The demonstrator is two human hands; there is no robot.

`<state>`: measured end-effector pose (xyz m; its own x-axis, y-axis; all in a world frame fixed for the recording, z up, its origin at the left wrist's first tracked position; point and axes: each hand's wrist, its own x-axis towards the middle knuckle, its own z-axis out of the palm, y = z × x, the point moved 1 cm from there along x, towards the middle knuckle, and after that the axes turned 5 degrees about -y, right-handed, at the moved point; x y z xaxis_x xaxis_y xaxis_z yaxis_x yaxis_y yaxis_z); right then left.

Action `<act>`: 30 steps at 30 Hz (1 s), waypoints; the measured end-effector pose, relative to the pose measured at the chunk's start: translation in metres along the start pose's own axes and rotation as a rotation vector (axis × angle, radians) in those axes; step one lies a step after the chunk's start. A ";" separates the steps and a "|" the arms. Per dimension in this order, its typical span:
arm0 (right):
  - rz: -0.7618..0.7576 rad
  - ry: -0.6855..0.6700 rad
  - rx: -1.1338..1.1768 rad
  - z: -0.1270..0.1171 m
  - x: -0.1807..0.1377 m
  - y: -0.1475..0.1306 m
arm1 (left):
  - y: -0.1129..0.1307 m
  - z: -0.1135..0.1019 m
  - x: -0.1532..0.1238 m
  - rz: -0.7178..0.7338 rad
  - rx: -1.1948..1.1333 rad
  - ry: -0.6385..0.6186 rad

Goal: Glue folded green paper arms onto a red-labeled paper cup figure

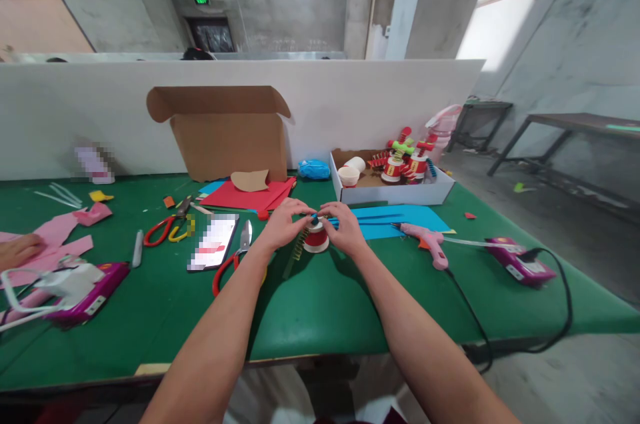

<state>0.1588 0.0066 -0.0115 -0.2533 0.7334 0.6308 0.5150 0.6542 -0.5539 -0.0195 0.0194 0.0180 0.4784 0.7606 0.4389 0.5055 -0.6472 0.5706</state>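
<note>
A small white paper cup (316, 242) with a red band stands upside down on the green table between my hands. On top of it is a small blue paper piece (315, 219). My left hand (287, 227) pinches this piece from the left, its fingers bent over the cup. From the other side my right hand (345, 227) closes on the same piece with thumb and fingertips. A green accordion-folded paper strip (299, 247) hangs at the cup's left side. Blue paper strips (375, 216) run out to the right behind my right hand. The fingertips partly hide the blue piece.
A pink glue gun (429, 243) with its cord lies right, beside a purple power strip (520, 261). Scissors (244, 247) and a phone (214, 244) lie left. Behind stands a box (395, 195) with finished cup figures. Another person's hand (21, 252) rests on pink paper (60, 234).
</note>
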 end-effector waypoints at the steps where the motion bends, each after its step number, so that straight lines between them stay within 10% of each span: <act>1: 0.000 -0.001 0.001 0.000 0.000 0.000 | 0.000 0.000 0.000 0.001 -0.003 0.000; 30: -0.018 -0.001 -0.048 0.000 -0.001 -0.003 | 0.003 -0.002 -0.001 0.126 0.149 -0.063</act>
<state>0.1573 0.0042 -0.0103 -0.2637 0.7220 0.6397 0.5493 0.6575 -0.5157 -0.0196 0.0165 0.0206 0.5859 0.6714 0.4538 0.5370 -0.7411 0.4030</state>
